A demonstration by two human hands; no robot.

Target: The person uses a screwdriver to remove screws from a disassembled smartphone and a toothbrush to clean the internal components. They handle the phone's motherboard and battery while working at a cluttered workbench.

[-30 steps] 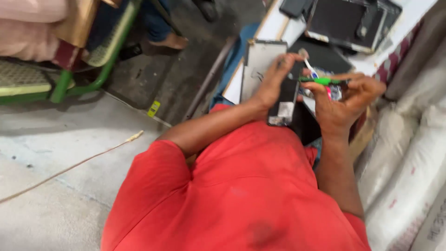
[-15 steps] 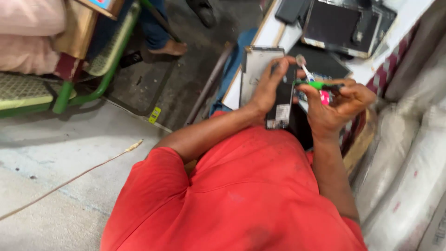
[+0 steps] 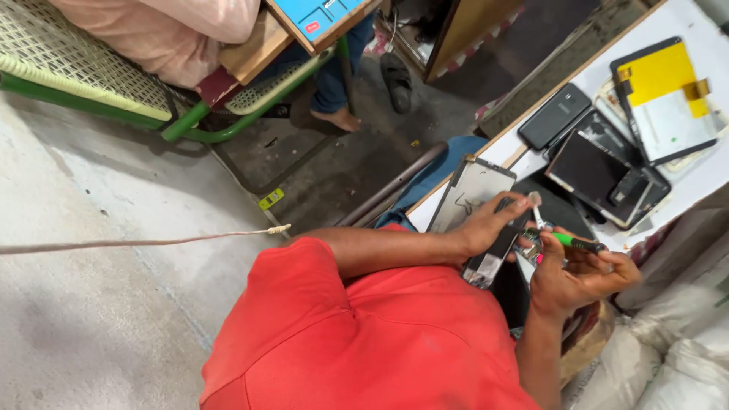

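My left hand (image 3: 486, 224) grips a dark opened phone (image 3: 486, 262), held over my lap in front of my red shirt. My right hand (image 3: 581, 277) holds a green-handled screwdriver (image 3: 573, 243) whose tip points at the phone's upper end. A small white part (image 3: 536, 203) sticks up between the two hands. Both hands are close together, just below the edge of the white table (image 3: 699, 178).
On the table lie a cracked screen panel (image 3: 471, 193), a black phone (image 3: 554, 115), a dark tablet (image 3: 600, 171) and a tablet with a yellow back (image 3: 664, 95). White sacks (image 3: 676, 364) are at the right. A green-framed bench (image 3: 99, 91) and another person's bare foot (image 3: 338, 118) lie on the floor side.
The view has swung, showing more of the table and floor. Both hands keep the phone and screwdriver and have shifted slightly lower in the picture.
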